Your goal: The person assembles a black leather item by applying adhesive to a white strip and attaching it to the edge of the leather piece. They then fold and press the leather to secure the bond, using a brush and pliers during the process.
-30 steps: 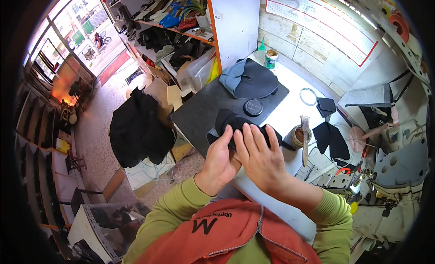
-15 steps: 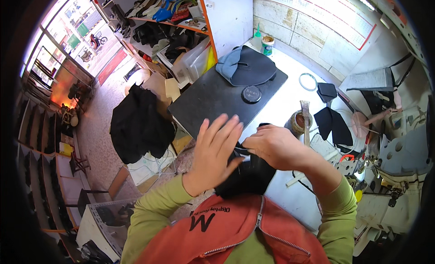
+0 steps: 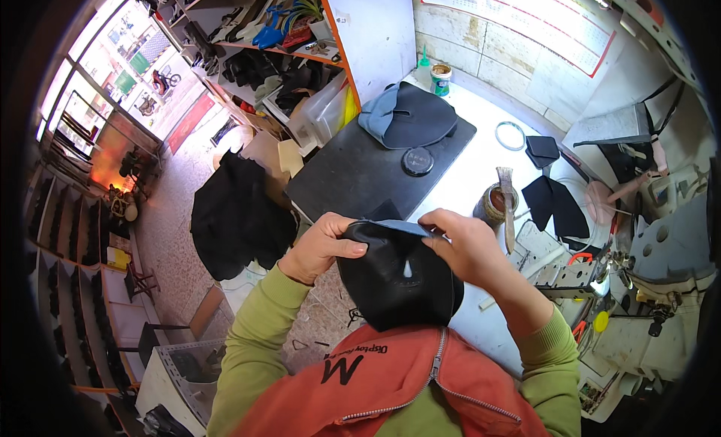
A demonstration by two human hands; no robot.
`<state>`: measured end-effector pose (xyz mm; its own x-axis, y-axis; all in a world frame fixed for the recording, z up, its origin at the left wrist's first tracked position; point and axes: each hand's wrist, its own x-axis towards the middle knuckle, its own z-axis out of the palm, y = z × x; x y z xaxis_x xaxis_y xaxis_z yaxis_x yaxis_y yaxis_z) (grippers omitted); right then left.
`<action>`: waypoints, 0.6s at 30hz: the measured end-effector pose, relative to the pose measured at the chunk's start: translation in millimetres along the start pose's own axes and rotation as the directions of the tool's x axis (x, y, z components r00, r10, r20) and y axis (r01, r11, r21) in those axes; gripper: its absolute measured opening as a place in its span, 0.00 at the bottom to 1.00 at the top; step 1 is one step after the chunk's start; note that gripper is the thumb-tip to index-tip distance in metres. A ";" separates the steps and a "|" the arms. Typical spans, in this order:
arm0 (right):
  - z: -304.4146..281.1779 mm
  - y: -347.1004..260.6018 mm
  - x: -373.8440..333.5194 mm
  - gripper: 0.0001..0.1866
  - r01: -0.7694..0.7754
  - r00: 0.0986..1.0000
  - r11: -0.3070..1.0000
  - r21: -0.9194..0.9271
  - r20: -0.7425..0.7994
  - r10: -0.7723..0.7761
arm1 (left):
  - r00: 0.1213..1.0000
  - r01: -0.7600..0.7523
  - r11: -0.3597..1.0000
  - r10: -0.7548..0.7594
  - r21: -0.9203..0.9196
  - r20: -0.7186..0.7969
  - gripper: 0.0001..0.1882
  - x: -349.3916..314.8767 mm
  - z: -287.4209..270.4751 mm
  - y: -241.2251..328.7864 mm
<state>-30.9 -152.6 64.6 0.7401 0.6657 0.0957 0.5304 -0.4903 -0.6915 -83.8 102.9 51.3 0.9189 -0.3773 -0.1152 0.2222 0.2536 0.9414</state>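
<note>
Both hands hold up a black leather piece (image 3: 379, 275) in front of my chest. It has a blue-grey underside showing along its top edge and a small drop-shaped opening in its middle. My left hand (image 3: 323, 248) grips its upper left corner, thumb on the front face. At the upper right, my right hand (image 3: 467, 245) pinches the folded-over edge between thumb and fingers. A similar black piece with a blue-grey flap (image 3: 420, 114) lies beyond, on a dark board (image 3: 345, 174). Beside it sits a round black lid (image 3: 417, 160).
Right of my hands, an open jar (image 3: 490, 204) stands with a brush (image 3: 507, 204) across it. Black offcuts (image 3: 556, 204) and a clear ring (image 3: 511, 136) lie on the white table (image 3: 477, 163). Black material (image 3: 240, 215) is heaped at the left. A sewing machine (image 3: 661, 249) stands far right.
My left hand has closed from spread fingers onto the leather piece's left corner. The piece is now raised and opened out toward me, and my right hand has moved slightly right.
</note>
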 end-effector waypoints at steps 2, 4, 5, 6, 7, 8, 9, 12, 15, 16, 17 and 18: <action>2.5 18.7 13.9 0.12 -0.160 0.979 0.960 0.231 0.163 0.124 | 1.000 -0.012 0.993 0.015 -0.115 0.027 0.13 1.2 -5.1 -7.9; 7.1 37.8 23.2 0.10 -0.232 0.960 0.642 0.730 0.278 0.031 | 0.999 -0.002 0.967 0.015 -0.256 0.047 0.13 1.3 -8.1 -13.7; 7.2 42.7 26.4 0.09 -0.269 0.951 0.385 0.883 0.307 -0.039 | 0.999 -0.027 0.935 0.039 -0.354 0.027 0.14 1.2 -8.5 -15.3; 6.6 45.5 28.2 0.09 -0.210 0.959 0.329 0.921 0.259 -0.112 | 0.998 -0.053 0.893 0.062 -0.448 0.005 0.14 1.2 -8.3 -17.0; 7.3 46.0 33.2 0.09 -0.232 0.953 0.279 0.932 0.275 -0.126 | 0.996 -0.084 0.839 0.084 -0.538 -0.024 0.14 0.7 -10.5 -21.5; 8.5 46.1 37.9 0.09 -0.250 0.947 0.229 0.941 0.286 -0.143 | 0.985 -0.149 0.798 0.170 -0.583 -0.019 0.15 2.0 -15.3 -30.9; 9.2 44.8 41.3 0.09 -0.268 0.942 0.178 0.947 0.297 -0.159 | 0.983 -0.183 0.757 0.160 -0.627 -0.093 0.15 1.6 -16.6 -38.2; 5.7 43.5 44.6 0.16 -0.292 0.928 0.419 0.860 0.361 -0.095 | 0.946 -0.315 0.649 0.156 -0.693 -0.284 0.17 4.1 -18.0 -54.0; 11.1 49.8 28.8 0.21 -0.376 0.878 0.543 0.751 0.475 -0.048 | 0.931 -0.330 0.600 0.079 -0.729 -0.356 0.19 2.9 -21.9 -52.4; 11.4 48.8 24.2 0.21 -0.429 0.872 0.434 0.792 0.489 -0.031 | 0.939 -0.297 0.582 0.036 -0.757 -0.341 0.23 3.0 -21.6 -46.2; 11.6 47.8 20.6 0.21 -0.475 0.863 0.317 0.821 0.505 -0.017 | 0.937 -0.309 0.563 0.042 -0.766 -0.347 0.23 3.6 -18.7 -43.6; 14.9 50.2 16.1 0.20 -0.470 0.873 0.222 0.854 0.488 -0.027 | 0.934 -0.322 0.544 0.049 -0.775 -0.354 0.24 4.6 -15.4 -42.0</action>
<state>1.4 -158.1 20.8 0.4297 0.8686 -0.2468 -0.5834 0.0584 -0.8101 -83.8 104.3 6.3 0.9844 -0.0251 -0.1739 0.0777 0.9498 0.3031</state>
